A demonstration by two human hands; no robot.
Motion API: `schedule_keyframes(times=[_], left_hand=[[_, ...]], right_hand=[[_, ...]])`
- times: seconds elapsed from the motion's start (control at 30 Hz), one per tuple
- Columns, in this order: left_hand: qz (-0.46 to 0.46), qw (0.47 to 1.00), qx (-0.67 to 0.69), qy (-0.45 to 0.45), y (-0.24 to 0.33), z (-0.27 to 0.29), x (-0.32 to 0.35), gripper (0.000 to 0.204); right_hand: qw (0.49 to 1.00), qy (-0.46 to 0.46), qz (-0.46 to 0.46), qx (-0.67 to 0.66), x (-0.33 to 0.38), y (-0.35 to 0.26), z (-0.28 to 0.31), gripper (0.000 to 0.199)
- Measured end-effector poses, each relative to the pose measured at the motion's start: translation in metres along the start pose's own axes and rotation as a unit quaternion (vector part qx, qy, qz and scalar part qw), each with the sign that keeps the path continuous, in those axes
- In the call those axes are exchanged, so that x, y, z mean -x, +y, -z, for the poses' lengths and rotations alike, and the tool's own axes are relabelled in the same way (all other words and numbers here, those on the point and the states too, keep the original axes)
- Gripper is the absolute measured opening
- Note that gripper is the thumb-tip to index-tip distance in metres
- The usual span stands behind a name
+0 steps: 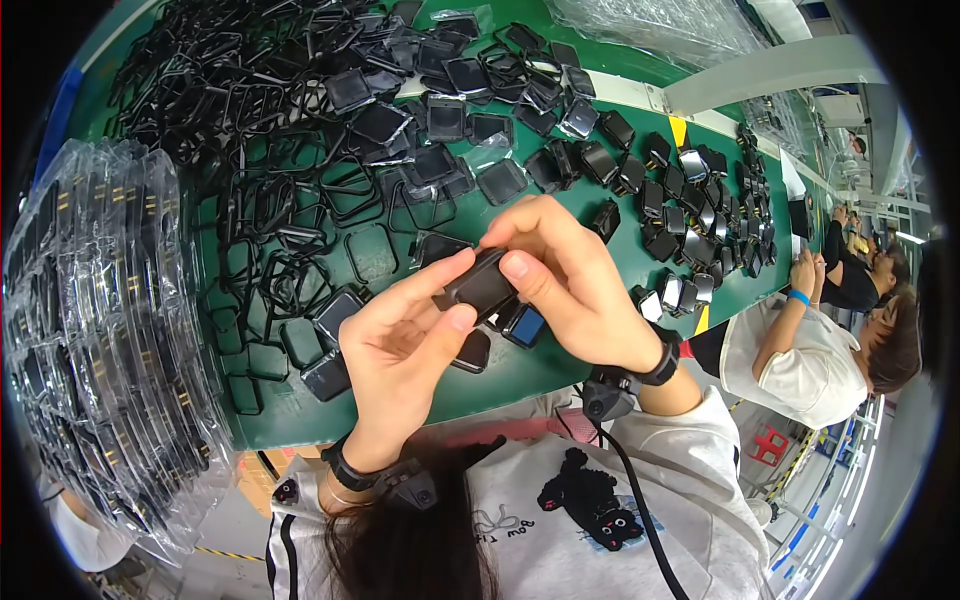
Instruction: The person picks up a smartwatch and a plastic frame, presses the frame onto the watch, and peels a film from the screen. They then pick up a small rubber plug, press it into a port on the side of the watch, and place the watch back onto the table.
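The near edge of the green table (400, 405) ran just above the person's lap; only a small bare strip lay between that edge and the parts. Both hands were up over this strip; the left hand (400, 345) pinched the lower end of a small black case (482, 285) with thumb and fingers; the right hand (570, 275) gripped its upper end, thumb pressed on top. The case was tilted; its long side ran from lower left up to upper right. Just under it lay a blue-faced piece (527, 326) on the table. At the left edge stood a stack of clear plastic trays (100, 330); farther back a pile of black frames (270, 130) filled the table; to the right sat rows of small black cases (690, 200).
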State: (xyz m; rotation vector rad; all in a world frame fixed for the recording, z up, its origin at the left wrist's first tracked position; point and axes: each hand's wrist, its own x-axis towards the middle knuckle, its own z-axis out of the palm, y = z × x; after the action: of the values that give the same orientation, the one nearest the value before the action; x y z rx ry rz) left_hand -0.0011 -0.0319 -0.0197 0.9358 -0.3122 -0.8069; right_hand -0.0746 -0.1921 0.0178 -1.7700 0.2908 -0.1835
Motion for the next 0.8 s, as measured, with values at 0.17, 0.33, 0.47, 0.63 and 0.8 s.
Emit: schedule_keyframes(times=[0.17, 0.33, 0.47, 0.63, 0.8], left_hand=[[0.003, 0.999, 0.029, 0.026, 0.008, -0.001, 0.0, 0.037], [-0.033, 0.998, 0.003, 0.052, 0.015, 0.002, -0.004, 0.038], [-0.036, 0.998, -0.015, 0.058, 0.015, 0.007, -0.004, 0.037], [-0.038, 0.996, -0.006, 0.074, 0.015, 0.005, -0.001, 0.035], [-0.071, 0.995, 0.021, 0.066, 0.022, -0.006, -0.003, 0.035]], right_hand=[[0.993, -0.088, -0.079, -0.029, -0.017, 0.0, 0.016, 0.011], [0.86, -0.024, 0.205, 0.466, -0.051, 0.016, 0.044, 0.019], [0.829, -0.085, 0.253, 0.491, -0.053, 0.026, 0.041, 0.028], [0.9, -0.061, 0.183, 0.391, -0.034, -0.002, 0.042, 0.025], [0.912, -0.062, 0.279, 0.295, 0.006, -0.026, 0.039, 0.026]])
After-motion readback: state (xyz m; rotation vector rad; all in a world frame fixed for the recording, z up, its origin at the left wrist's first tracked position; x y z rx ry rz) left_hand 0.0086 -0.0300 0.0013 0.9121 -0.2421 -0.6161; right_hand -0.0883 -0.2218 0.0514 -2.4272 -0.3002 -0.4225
